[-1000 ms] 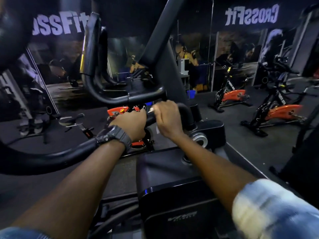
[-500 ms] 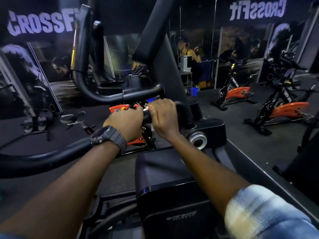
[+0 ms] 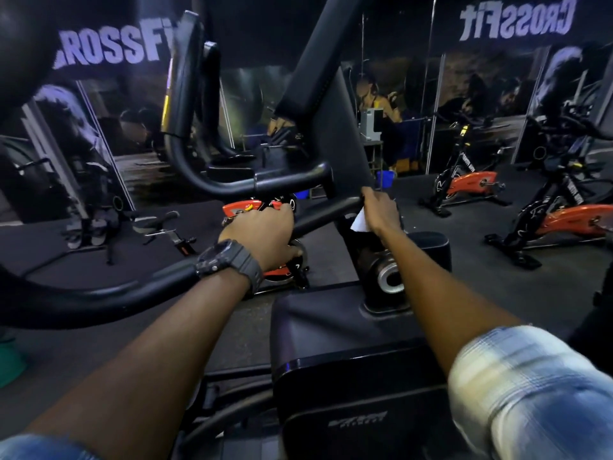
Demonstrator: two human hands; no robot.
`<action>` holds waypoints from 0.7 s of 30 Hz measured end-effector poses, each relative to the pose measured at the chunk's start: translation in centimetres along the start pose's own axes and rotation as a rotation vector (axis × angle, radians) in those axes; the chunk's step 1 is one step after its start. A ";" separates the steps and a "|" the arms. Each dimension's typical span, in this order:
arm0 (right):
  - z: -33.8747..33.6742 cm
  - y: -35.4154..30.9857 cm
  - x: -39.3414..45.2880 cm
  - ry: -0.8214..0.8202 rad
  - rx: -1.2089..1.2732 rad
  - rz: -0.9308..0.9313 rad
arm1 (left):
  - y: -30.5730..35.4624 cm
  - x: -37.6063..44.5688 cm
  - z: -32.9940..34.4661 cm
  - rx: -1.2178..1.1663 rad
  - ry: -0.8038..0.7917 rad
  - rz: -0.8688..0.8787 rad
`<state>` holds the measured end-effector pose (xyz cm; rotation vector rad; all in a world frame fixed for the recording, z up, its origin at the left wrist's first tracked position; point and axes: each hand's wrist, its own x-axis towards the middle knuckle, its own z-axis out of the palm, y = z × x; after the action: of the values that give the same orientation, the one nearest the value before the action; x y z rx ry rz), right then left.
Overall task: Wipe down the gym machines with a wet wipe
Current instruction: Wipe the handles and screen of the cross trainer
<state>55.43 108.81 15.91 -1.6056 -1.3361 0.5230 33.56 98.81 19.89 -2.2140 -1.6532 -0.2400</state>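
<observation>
A black exercise machine (image 3: 348,343) stands right in front of me, with a long curved black handlebar (image 3: 132,290) running from the left to its upright column. My left hand (image 3: 262,234), with a dark watch on the wrist, grips this handlebar near its middle. My right hand (image 3: 381,214) holds a white wet wipe (image 3: 360,224) against the handlebar's right end, where the bar meets the column. A corner of the wipe hangs below the hand.
A second curved black bar (image 3: 265,184) arches above the handlebar. Orange spin bikes (image 3: 471,184) (image 3: 570,220) stand on the dark floor to the right, another (image 3: 245,207) behind my left hand. Mirrors and "CrossFit" wall graphics (image 3: 112,48) line the back.
My right hand has slid with the wipe to the right along the handlebar, away from my left hand, up to the column. The left hand stays gripping the bar.
</observation>
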 end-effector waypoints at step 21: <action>17.0 -15.0 -29.0 0.166 0.104 -0.961 | -16.8 -21.9 -7.6 0.467 0.531 0.585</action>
<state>25.08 88.06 14.12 -0.7450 -1.7117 -0.1281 11.64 80.52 22.43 -1.9366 -0.6638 -0.2245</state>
